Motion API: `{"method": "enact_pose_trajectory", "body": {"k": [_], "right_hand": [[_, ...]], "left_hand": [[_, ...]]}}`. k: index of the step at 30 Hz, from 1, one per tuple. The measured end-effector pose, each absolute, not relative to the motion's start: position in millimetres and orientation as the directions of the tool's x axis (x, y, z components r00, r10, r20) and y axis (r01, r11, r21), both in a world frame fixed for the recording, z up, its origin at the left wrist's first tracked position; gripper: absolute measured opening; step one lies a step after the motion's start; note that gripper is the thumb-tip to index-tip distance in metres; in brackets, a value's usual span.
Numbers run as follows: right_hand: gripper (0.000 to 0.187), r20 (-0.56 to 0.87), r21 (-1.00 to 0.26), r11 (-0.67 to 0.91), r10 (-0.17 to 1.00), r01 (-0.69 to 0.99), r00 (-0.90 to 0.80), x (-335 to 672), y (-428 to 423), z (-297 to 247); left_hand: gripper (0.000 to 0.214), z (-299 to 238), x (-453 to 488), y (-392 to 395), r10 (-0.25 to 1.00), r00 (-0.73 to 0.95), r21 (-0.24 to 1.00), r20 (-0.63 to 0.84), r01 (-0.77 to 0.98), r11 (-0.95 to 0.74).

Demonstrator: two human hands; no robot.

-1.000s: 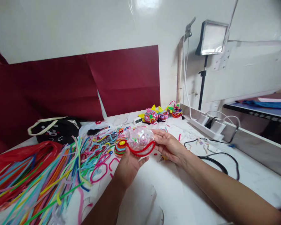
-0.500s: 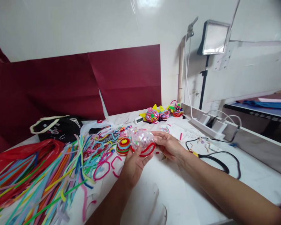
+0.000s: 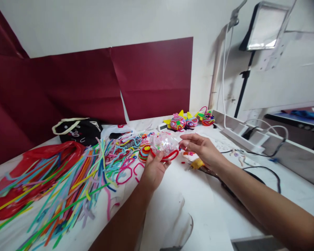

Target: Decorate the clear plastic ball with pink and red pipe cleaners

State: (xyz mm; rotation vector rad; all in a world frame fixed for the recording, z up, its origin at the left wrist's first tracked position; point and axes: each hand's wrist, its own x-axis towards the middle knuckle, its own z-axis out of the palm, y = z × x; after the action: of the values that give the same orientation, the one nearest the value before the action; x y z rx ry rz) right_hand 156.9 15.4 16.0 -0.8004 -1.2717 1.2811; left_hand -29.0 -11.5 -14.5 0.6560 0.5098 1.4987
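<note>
My left hand (image 3: 155,169) grips a clear ball (image 3: 165,143) with shiny coloured bits inside, thumb on the near side. A red pipe cleaner (image 3: 172,156) curves round the lower part of the ball. At its right side is my right hand (image 3: 199,148), fingers stretched out and holding nothing visible; whether a fingertip touches the ball I cannot tell. Just left of the ball sits a disc of coiled pipe cleaners (image 3: 144,153), striped with a yellow centre. Below my right hand lies a yellow tool with a metal tip (image 3: 197,164), partly hidden by the hand.
Many loose pipe cleaners (image 3: 75,188) cover the left of the table, some on a red plastic bag (image 3: 75,150). Behind stands a black bag (image 3: 81,134). Decorated balls (image 3: 177,122) sit at the back beside a small white timer (image 3: 162,127). A power strip (image 3: 247,141) and cords run along the right.
My right hand has drawn back a little from the ball and its fingers have loosened. The ball stays in my left hand. The whole view has shifted, uncovering more of the yellow tool.
</note>
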Motion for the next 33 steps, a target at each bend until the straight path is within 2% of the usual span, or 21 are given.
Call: {"method": "enact_pose_trajectory", "body": {"k": [8, 15, 21, 25, 29, 33], "right_hand": [[0.033, 0.325, -0.946, 0.325, 0.945, 0.01, -0.037, 220, 7, 31], [0.032, 0.312, -0.907, 0.275, 0.948, 0.319, 0.069, 285, -5, 3], [0.026, 0.355, -0.735, 0.276, 0.935, 0.619, 0.006, 323, -1, -28], [0.022, 0.375, -0.688, 0.249, 0.926, 0.682, 0.04, 341, -5, -27], [0.017, 0.39, -0.597, 0.189, 0.918, 0.78, 0.077, 356, -22, -20], [0.02, 0.387, -0.548, 0.134, 0.916, 0.825, 0.108, 364, -48, -22]], "left_hand": [[0.028, -11, -42, 1, 0.991, -0.086, 0.63, 0.1, -0.766, -0.13], [0.028, -5, -51, 8, 0.987, -0.107, 0.653, 0.121, -0.74, -0.161], [0.02, 4, -53, 8, 0.979, -0.135, 0.639, 0.15, -0.743, -0.2], [0.004, 5, -56, 10, 0.978, -0.177, 0.652, 0.112, -0.73, -0.206], [0.012, 6, -57, 12, 0.971, -0.228, 0.665, 0.07, -0.715, -0.216], [0.01, 12, -54, 11, 0.968, -0.232, 0.678, 0.092, -0.698, -0.232]]}}
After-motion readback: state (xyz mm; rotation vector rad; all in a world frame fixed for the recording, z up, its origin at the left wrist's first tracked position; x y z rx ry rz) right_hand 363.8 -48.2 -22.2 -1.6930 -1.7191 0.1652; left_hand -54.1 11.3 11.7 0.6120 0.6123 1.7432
